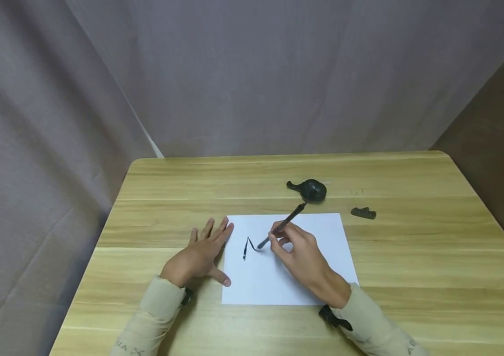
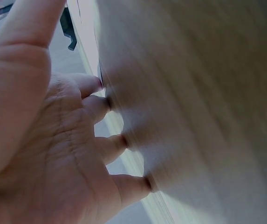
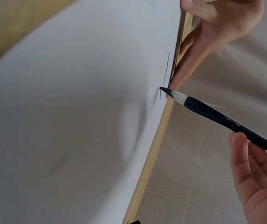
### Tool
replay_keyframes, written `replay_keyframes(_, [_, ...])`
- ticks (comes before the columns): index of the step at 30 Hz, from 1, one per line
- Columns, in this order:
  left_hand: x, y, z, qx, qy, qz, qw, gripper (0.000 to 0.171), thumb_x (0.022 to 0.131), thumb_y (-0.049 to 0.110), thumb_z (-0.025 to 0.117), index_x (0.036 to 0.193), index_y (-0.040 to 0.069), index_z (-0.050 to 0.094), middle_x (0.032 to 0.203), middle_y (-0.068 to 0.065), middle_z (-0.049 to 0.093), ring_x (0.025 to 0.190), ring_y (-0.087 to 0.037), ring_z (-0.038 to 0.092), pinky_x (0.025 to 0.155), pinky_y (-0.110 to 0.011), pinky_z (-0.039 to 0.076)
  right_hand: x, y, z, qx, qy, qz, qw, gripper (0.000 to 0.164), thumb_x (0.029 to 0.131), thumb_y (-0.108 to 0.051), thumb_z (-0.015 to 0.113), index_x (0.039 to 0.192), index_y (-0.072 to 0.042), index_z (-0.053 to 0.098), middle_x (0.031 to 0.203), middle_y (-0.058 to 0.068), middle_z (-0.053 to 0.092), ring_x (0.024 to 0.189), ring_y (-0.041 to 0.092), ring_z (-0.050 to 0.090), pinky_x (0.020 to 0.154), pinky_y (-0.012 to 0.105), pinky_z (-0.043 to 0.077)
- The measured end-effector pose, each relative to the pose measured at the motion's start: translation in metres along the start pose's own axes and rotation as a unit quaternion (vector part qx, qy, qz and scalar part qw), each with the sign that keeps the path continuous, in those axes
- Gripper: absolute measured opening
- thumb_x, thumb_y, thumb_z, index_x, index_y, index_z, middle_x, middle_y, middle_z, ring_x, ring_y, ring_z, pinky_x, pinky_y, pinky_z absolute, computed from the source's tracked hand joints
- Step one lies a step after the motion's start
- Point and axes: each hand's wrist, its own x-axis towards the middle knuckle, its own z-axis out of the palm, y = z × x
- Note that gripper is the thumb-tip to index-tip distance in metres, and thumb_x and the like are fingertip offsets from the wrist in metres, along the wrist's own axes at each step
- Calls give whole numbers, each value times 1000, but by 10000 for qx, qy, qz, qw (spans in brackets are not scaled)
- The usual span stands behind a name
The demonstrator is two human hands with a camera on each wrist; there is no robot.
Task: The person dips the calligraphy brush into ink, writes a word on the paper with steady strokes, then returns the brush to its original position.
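Observation:
My right hand [image 1: 301,254] pinches a dark-handled writing brush [image 1: 282,225] between thumb and fingers. In the right wrist view the inked tip of the brush [image 3: 217,117] touches the white sheet of paper [image 3: 77,107]. Black strokes [image 1: 251,244] forming a peaked line mark the left part of the sheet, and the tip sits at the end of the right stroke. My left hand [image 1: 198,257] lies with fingers spread at the paper's left edge. Its fingertips press down on the surface in the left wrist view, where the palm [image 2: 54,140] shows.
A black ladle-shaped vessel [image 1: 314,191] stands behind the paper. To its right lies a small dark brush rest [image 1: 363,213] with a wavy top. The wooden table [image 1: 434,257] meets grey curtains [image 1: 256,74] at its back and left.

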Motion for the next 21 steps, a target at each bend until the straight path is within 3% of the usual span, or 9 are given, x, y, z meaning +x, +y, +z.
replay_keyframes(21, [-1, 0, -1, -90, 21, 49, 9999, 144, 63, 48, 98, 171, 15, 10, 178, -5, -4, 162, -39, -12, 124, -72, -5, -2, -8, -8, -97, -123, -188, 9997, 15, 90, 7, 75, 102, 1, 69, 95, 7, 75, 84, 16, 75, 69, 22, 62])
